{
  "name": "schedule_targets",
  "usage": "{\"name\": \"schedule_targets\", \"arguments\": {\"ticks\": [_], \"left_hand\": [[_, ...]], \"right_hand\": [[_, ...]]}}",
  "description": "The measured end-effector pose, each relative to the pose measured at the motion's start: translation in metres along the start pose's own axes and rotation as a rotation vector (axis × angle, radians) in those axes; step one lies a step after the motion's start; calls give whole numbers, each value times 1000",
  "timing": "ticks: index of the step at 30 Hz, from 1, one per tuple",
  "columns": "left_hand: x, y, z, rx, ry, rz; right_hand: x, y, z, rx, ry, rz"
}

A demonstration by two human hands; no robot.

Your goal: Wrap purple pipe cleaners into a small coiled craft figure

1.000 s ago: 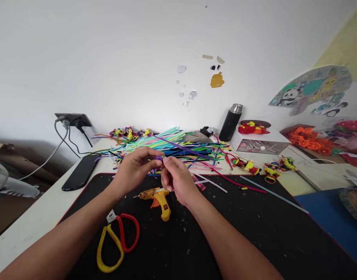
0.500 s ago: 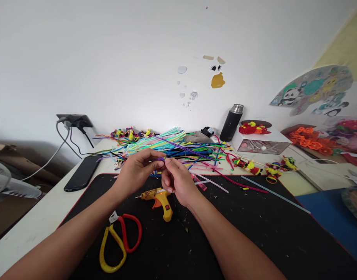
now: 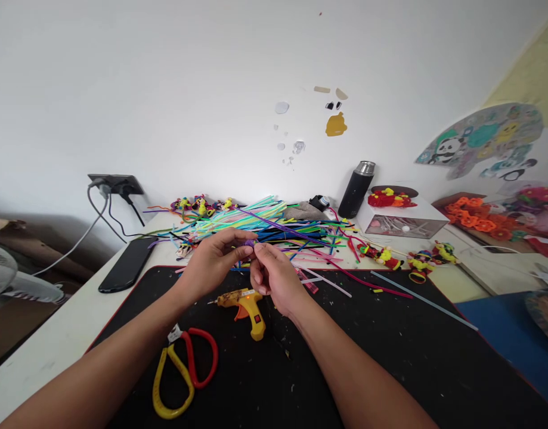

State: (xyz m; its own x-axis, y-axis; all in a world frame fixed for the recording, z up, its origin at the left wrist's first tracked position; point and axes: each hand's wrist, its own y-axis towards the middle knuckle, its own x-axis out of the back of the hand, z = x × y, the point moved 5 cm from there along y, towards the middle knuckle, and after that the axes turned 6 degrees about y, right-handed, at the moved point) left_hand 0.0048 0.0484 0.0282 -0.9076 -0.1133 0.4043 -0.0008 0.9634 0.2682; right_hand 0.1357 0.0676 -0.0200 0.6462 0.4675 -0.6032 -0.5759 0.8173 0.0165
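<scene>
Between my fingertips is a small purple piece (image 3: 249, 242), partly hidden by the fingers. My left hand (image 3: 213, 260) pinches it from the left, thumb and forefinger together. From the right, my right hand (image 3: 275, 275) closes on the same piece, its other fingers curled. Below my hands a yellow glue gun (image 3: 251, 310) lies on the black mat (image 3: 367, 357), its nozzle to the left. Scissors (image 3: 195, 357) with one red and one yellow handle lie nearer, by my left forearm. Behind my hands is a heap of colourful pipe cleaners (image 3: 274, 223).
A black phone (image 3: 126, 265) lies at the left. At the back right stand a black bottle (image 3: 356, 189) and a white box (image 3: 401, 220). Small colourful figures (image 3: 419, 265) lie right of the heap. A fan (image 3: 14, 274) stands at the far left.
The view has shifted very slightly. A little more of the purple piece shows between my fingertips. Both hands keep nearly the same place and grip.
</scene>
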Motion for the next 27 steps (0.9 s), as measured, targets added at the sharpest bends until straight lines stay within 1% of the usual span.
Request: {"name": "schedule_targets", "arguments": {"ticks": [3,7,16,20,23,27], "left_hand": [[-3,1,2,64,-100,53],[-4,2,2,93,-156,86],[-2,4,14,128,-375,76],[-1,5,12,126,-379,61],[-2,5,7,105,-362,96],[-2,5,7,88,-350,153]], "right_hand": [[1,0,0,9,-28,-14],[3,2,-1,2,-42,-20],[3,0,6,-15,9,-43],[6,0,10,-24,45,-99],[8,0,12,-29,49,-111],[7,0,14,-16,28,-96]]}}
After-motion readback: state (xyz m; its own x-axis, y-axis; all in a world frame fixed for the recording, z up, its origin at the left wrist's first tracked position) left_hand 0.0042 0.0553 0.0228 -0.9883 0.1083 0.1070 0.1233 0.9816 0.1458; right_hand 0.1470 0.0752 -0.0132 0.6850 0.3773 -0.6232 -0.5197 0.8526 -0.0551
